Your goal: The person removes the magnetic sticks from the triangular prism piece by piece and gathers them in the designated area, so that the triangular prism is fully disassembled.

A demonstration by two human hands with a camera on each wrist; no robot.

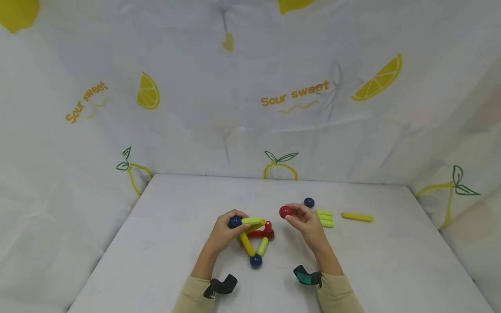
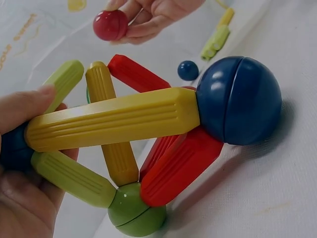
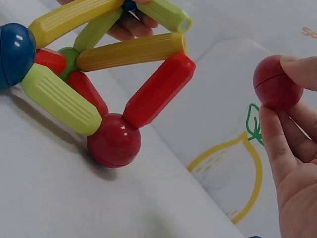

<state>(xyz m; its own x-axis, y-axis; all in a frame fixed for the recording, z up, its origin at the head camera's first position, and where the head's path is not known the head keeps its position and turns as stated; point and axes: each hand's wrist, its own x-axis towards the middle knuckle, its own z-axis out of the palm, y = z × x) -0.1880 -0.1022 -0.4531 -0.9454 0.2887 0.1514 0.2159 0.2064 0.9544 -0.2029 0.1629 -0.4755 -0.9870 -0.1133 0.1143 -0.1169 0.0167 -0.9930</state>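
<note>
Rod frame (image 1: 247,244): ridged yellow, lime, red rods (image 2: 116,119); glossy blue, green, red balls (image 2: 240,99); on the desk (image 1: 391,261)
Left grip (image 1: 225,231): clamped on the frame's upper blue ball (image 1: 235,222)
Right grip (image 1: 309,224): clamped on a seamed red ball (image 1: 285,212), held aloft
Backdrop (image 1: 235,148): orange "Sour sweet", twice
</note>
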